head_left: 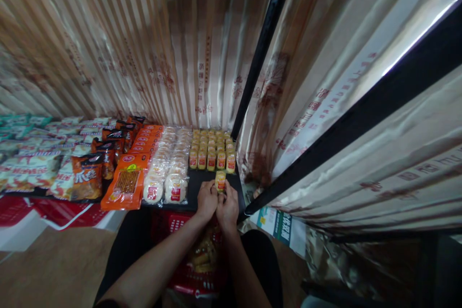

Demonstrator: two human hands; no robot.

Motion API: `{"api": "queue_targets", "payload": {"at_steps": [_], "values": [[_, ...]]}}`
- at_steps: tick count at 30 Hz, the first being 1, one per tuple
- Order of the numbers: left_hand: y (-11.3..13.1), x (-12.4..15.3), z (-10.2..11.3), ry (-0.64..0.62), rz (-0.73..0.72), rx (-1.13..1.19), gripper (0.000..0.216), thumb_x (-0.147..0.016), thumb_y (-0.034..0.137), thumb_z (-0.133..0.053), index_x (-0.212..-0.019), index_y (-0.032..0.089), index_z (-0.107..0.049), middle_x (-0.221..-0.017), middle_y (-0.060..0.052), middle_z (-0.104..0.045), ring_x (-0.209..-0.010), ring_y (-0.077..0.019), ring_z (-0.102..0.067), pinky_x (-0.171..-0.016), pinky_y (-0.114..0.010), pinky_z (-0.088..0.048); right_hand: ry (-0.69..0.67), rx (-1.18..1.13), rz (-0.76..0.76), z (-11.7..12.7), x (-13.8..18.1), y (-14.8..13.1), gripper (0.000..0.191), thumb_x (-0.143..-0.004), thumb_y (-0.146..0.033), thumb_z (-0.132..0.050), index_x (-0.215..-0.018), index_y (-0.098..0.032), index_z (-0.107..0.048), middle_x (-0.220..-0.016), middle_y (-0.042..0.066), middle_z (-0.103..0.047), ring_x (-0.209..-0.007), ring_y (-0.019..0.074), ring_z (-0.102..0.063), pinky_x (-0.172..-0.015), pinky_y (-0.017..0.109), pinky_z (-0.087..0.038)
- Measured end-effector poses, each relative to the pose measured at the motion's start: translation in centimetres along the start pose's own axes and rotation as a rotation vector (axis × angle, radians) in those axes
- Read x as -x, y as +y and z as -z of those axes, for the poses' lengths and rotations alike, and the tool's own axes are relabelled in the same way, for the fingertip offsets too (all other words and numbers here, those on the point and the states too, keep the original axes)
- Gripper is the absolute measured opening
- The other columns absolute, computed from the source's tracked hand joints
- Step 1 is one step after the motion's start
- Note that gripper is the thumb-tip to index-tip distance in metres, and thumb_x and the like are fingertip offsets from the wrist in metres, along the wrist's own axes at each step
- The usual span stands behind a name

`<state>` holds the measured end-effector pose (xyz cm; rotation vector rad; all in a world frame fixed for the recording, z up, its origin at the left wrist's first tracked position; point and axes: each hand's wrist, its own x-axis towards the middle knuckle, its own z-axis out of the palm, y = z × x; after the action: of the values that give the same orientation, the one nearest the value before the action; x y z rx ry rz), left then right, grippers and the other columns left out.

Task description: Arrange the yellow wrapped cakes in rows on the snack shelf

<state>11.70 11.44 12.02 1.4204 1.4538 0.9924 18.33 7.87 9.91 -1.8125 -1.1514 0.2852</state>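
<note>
My left hand [206, 200] and my right hand [227, 206] are together at the front edge of a low black shelf [197, 183]. Both pinch one small yellow snack pack [220, 180] with a red label, held upright just in front of several rows of identical yellow packs [212, 148]. Fingers of both hands are curled around the pack's lower part. Below my forearms sits a red basket [187, 269] holding more yellowish packs.
Left of the yellow packs lie round white cake packs [169, 173], orange snack bags [127, 180], dark orange bags [88, 175] and pale bags farther left. Striped plastic curtains hang behind and at right, with black frame bars [262, 50]. A green-white leaflet [279, 224] lies at right.
</note>
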Motion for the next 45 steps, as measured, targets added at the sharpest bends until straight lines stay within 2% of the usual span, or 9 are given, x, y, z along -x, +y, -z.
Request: {"api": "queue_targets", "payload": {"at_steps": [10,16,20,34,39,45], "values": [[1.0,-1.5,-0.6,0.007,0.004,-0.011,0.03,-0.078,0.014,-0.045,-0.096,0.017,-0.069,-0.095,-0.009,-0.063,-0.091,-0.0205,-0.058,-0.086,-0.029,-0.042,0.024,-0.003,0.015,-0.8,-1.8,0.5,0.051,-0.078,-0.02,-0.036,-0.126,-0.012,-0.052,-0.115,0.015,-0.055,-0.105,0.0242,-0.054,-0.092,0.039,-0.044],[1.6,-2.4,-0.8,-0.067,0.02,-0.195,0.035,-0.084,0.014,-0.038,-0.107,0.014,-0.064,-0.104,-0.009,-0.062,-0.099,-0.0166,-0.056,-0.091,-0.024,-0.04,0.051,-0.05,0.029,-1.5,-2.6,1.0,0.048,-0.077,-0.018,-0.036,-0.122,-0.013,-0.053,-0.112,0.014,-0.056,-0.101,0.0224,-0.056,-0.091,0.039,-0.045],[1.6,-3.0,-0.9,-0.079,0.021,-0.234,0.035,-0.085,0.015,-0.038,-0.11,0.015,-0.063,-0.107,-0.009,-0.061,-0.101,-0.0156,-0.056,-0.091,-0.023,-0.04,0.061,-0.075,0.042,-1.8,-3.0,1.1,0.048,-0.078,-0.017,-0.036,-0.123,-0.015,-0.052,-0.112,0.014,-0.056,-0.098,0.0212,-0.057,-0.09,0.039,-0.045],[1.0,-4.3,-1.7,-0.054,-0.008,-0.208,0.035,-0.083,0.015,-0.04,-0.111,0.01,-0.061,-0.11,-0.013,-0.059,-0.103,-0.0192,-0.055,-0.093,-0.027,-0.04,0.066,-0.072,0.049,-2.1,-4.1,1.4,0.049,-0.077,-0.016,-0.035,-0.122,-0.015,-0.052,-0.111,0.013,-0.058,-0.098,0.0211,-0.056,-0.087,0.038,-0.046],[0.8,-4.5,-2.0,-0.025,0.0,-0.179,0.033,-0.082,0.014,-0.042,-0.111,0.012,-0.058,-0.107,-0.011,-0.06,-0.098,-0.0181,-0.057,-0.089,-0.028,-0.043,0.075,-0.083,0.058,-2.2,-4.3,1.5,0.046,-0.077,-0.017,-0.035,-0.12,-0.014,-0.053,-0.11,0.014,-0.058,-0.098,0.0213,-0.056,-0.087,0.038,-0.046],[0.4,-4.5,-2.3,0.003,-0.032,-0.109,0.028,-0.08,0.009,-0.042,-0.102,0.014,-0.058,-0.102,-0.009,-0.061,-0.095,-0.0157,-0.057,-0.089,-0.027,-0.043,0.083,-0.085,0.068,-2.2,-4.3,1.7,0.042,-0.076,-0.018,-0.035,-0.113,-0.012,-0.056,-0.108,0.016,-0.058,-0.098,0.0223,-0.055,-0.09,0.04,-0.045]]}}
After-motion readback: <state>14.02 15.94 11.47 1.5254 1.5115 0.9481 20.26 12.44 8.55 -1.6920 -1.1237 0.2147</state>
